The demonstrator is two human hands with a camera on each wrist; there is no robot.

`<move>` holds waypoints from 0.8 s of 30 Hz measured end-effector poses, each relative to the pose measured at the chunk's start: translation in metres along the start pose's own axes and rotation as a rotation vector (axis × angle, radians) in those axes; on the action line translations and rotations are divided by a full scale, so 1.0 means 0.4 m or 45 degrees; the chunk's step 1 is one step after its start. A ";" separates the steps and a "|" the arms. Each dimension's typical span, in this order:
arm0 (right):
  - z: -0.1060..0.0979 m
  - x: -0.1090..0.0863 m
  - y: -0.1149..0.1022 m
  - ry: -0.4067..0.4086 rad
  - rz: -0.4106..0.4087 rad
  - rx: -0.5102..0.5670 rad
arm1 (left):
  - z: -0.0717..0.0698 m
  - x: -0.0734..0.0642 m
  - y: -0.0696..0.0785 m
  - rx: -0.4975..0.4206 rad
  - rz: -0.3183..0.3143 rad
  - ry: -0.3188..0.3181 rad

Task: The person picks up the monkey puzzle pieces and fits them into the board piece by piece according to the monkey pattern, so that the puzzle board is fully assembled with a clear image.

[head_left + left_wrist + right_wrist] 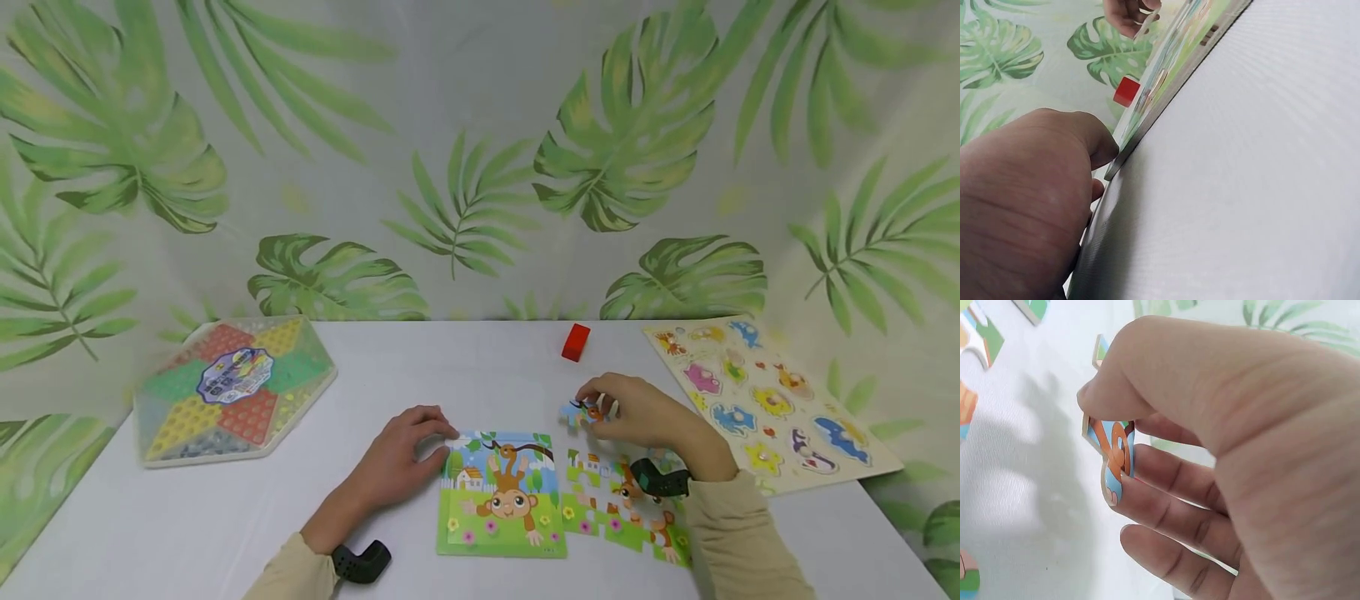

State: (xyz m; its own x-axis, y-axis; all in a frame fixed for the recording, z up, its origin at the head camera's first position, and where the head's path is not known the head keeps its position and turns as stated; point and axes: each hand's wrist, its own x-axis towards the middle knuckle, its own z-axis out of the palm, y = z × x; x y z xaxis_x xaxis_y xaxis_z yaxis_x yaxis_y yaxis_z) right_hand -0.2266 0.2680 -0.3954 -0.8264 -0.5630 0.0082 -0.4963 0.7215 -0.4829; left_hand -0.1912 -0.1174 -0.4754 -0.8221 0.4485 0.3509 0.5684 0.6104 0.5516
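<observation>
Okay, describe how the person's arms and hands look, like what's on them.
The left hand and right hand are bare, without gloves. The left sleeve and right sleeve are plain beige. Just past each cuff sits a curved black device: the left device and right device.

White table (450, 367): monkey board (506, 502), pieces (628, 527), animal board (804, 421), block (576, 342), hexagonal box (236, 387)

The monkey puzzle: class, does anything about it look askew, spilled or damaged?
Askew, yes: beside the picture board, the loose pieces lie with gaps between some, so their monkey looks broken up. One piece is pinched in the right hand. I see no damage.
</observation>
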 end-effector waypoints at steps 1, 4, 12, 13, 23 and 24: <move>0.001 0.000 -0.003 -0.003 0.000 -0.003 | 0.000 0.000 0.001 -0.001 -0.004 -0.006; 0.004 0.001 -0.010 -0.005 -0.007 -0.008 | 0.001 -0.001 0.002 -0.001 -0.003 -0.017; 0.013 0.018 -0.033 -0.006 -0.079 -0.044 | 0.002 -0.002 -0.002 -0.001 -0.014 -0.005; 0.014 0.020 -0.036 -0.008 -0.085 -0.048 | 0.002 -0.003 -0.002 -0.007 -0.017 -0.006; 0.031 0.026 -0.058 -0.009 -0.114 -0.040 | -0.002 -0.002 0.002 -0.004 -0.003 -0.005; 0.033 0.027 -0.061 -0.011 -0.108 -0.038 | -0.003 -0.001 0.003 -0.001 0.000 -0.005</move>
State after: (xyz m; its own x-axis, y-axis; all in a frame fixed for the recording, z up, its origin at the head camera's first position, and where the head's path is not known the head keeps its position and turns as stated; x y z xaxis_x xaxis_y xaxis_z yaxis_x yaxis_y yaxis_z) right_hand -0.2198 0.2391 -0.3952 -0.7789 -0.6259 0.0407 -0.5722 0.6825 -0.4548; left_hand -0.1902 -0.1178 -0.4741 -0.8219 0.4510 0.3480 0.5685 0.6101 0.5519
